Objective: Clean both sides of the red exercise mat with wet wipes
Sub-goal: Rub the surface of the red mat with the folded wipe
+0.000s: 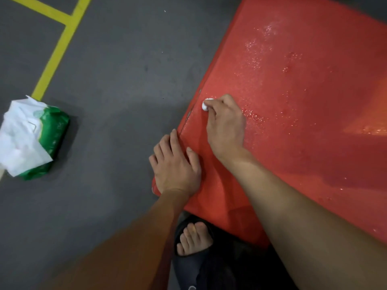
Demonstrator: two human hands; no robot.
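Wiping is under way on the mat (303, 122), spread on the floor: the right hand (225, 126) pinches a balled wipe (206, 104) at the mat's left edge (surface wet beyond), the left hand (176, 166) pressing flat on the near-left corner. Next likely calls for a fresh wipe from the pack (35, 137).

Grey floor (117, 65) fills the left of frame; yellow painted lines (60, 36) upper left. My foot in a black sandal (193, 239), bottom centre.
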